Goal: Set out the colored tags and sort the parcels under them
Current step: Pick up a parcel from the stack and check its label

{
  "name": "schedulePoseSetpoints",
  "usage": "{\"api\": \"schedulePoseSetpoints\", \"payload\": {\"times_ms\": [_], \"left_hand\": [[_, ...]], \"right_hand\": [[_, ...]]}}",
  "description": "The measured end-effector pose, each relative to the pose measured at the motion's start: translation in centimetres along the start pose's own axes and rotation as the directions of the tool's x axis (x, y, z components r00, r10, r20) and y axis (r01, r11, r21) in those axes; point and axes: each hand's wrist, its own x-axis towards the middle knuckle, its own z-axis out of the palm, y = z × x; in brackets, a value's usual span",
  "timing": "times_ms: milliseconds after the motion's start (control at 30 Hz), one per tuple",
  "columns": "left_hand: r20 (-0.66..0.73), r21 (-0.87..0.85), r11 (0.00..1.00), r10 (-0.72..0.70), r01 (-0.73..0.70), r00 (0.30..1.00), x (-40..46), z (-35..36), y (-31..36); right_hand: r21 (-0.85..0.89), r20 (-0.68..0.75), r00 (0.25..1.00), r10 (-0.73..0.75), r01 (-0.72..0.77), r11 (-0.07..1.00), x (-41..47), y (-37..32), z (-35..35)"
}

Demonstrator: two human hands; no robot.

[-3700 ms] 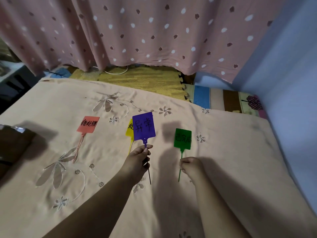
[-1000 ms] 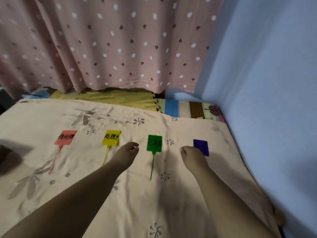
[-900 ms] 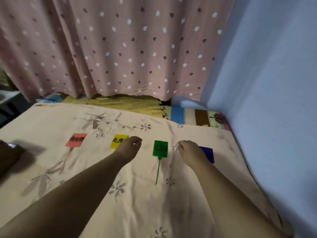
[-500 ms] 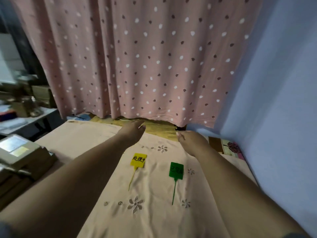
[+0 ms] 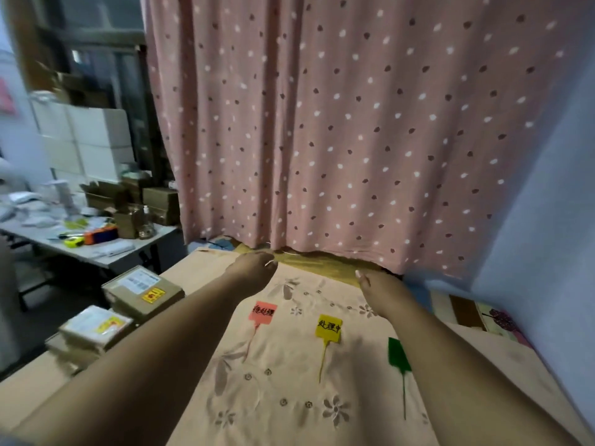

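Three tags lie in a row on the peach floral cloth [image 5: 289, 397]: a red tag [image 5: 263, 312], a yellow tag [image 5: 328, 328] and a green tag [image 5: 398, 355] partly hidden by my right forearm. The purple tag is out of sight. My left hand [image 5: 252, 267] hangs in the air above the cloth's far edge, fingers loosely curled, holding nothing. My right hand [image 5: 378, 286] hovers beyond the yellow tag, also empty. Brown parcels [image 5: 143, 289] with labels are stacked at the left of the cloth, with another stack [image 5: 93, 328] nearer me.
A pink dotted curtain [image 5: 338, 130] hangs behind the cloth. A blue wall [image 5: 547, 220] closes the right side. At the left stands a grey table [image 5: 96, 249] cluttered with boxes and tools, with white cabinets behind it.
The view has swung up and to the left, bringing the parcel stacks and the table into sight. Both hands left the tags and now hover empty over the cloth's far edge.
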Motion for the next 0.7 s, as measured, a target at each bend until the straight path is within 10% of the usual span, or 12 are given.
{"api": "schedulePoseSetpoints", "payload": {"times_ms": [700], "left_hand": [[-0.08,-0.045,0.914,-0.407,0.404,0.91,-9.1,-17.2,-26.9]], "right_hand": [[0.018,0.12,0.917,-0.38,0.381,0.924,-0.3,-33.2,7.1]]}}
